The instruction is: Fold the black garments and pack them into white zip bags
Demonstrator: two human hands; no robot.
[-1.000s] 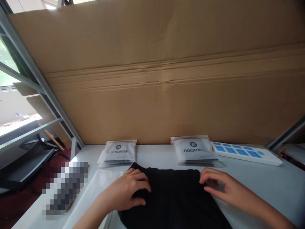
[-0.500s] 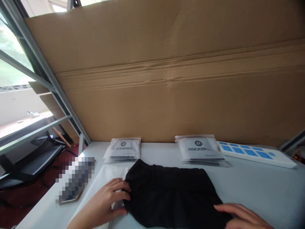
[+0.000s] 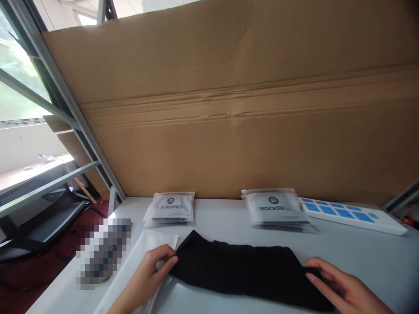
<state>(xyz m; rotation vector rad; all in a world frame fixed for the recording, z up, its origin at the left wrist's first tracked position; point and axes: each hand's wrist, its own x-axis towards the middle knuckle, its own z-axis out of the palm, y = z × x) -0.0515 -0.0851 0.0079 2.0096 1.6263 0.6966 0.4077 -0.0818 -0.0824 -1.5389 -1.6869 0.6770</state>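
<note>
A black piece of cloth [image 3: 248,272], folded into a wide band, lies on the pale table [image 3: 366,257] in front of me. Its left edge is pinched between the thumb and fingers of my left hand [image 3: 153,268]. At the opposite end, my right hand [image 3: 340,281] grips the right edge, thumb and index finger closing on the fabric. Beside my left forearm lies a translucent plastic bag [image 3: 140,250], partly covered by that arm.
Two stacks of ROCKBROS zip bags, a left stack [image 3: 170,207] and a right stack [image 3: 275,207], sit at the back. A white and blue box [image 3: 353,213] lies right of them. A cardboard sheet [image 3: 229,144] rises behind. A pixelated object [image 3: 104,250] is at the left edge.
The cloth has become a narrower band, its near edge lifted up and away from me. Both hands have closed on its ends; the left was looser before. The view has shifted slightly.
</note>
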